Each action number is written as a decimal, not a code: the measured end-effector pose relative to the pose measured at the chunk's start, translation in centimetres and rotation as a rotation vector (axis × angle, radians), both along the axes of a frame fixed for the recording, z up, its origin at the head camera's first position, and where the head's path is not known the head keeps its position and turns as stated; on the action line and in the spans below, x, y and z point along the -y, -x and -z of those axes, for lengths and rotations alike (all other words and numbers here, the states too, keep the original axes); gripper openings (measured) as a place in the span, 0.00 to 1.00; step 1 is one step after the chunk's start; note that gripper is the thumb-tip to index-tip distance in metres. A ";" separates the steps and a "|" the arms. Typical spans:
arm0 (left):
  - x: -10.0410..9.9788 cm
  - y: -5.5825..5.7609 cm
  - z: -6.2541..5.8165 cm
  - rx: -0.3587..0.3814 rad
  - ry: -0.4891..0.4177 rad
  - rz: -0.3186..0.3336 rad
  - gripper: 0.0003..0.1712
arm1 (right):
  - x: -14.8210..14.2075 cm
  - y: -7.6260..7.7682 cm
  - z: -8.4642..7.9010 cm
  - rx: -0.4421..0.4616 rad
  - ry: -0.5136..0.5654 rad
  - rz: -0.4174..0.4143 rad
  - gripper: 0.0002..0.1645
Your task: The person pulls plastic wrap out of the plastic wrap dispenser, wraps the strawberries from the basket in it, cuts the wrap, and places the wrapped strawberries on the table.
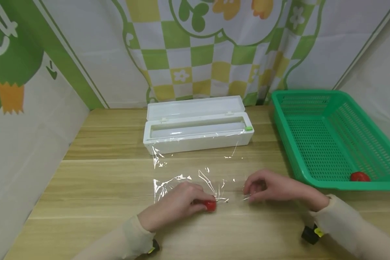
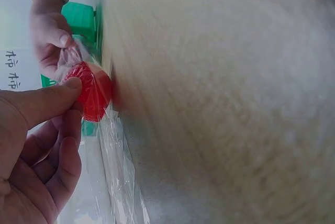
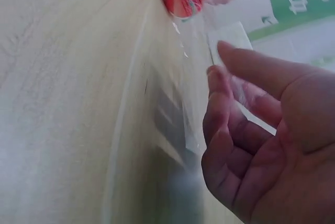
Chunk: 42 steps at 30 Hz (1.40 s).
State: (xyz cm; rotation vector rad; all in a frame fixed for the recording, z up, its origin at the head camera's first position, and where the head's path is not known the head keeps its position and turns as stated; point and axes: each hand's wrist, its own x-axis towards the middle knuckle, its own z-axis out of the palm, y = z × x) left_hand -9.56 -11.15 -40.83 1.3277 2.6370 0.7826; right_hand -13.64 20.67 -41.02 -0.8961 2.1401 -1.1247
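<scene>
My left hand pinches a small, round, tomato-like red thing between thumb and fingers, low over the table. Clear plastic wrap lies wrinkled over this red thing, which shows a smooth paler face in the right wrist view. To the right, my right hand pinches an edge of the wrap between thumb and fingertips, its other fingers curled. The wrap stretches back across the table to a white dispenser box, whose lid stands raised. Inside the box a roll shows.
At the right stands a green plastic basket with another red thing in its near right corner. A small green piece sits at the right end of the box's front edge. Behind the wooden table hangs a patterned cloth.
</scene>
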 end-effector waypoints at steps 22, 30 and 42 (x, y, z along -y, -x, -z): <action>0.1 -0.3 0.5 0.026 -0.053 -0.075 0.18 | -2.3 -1.9 0.2 0.133 -0.030 0.318 0.13; 0.2 -0.3 0.5 0.037 -0.061 -0.083 0.17 | -1.1 -3.1 -1.0 -0.221 -0.075 0.409 0.09; 0.2 -0.1 0.5 0.011 -0.050 -0.075 0.16 | 2.8 -4.5 -1.0 -0.706 0.196 -0.027 0.13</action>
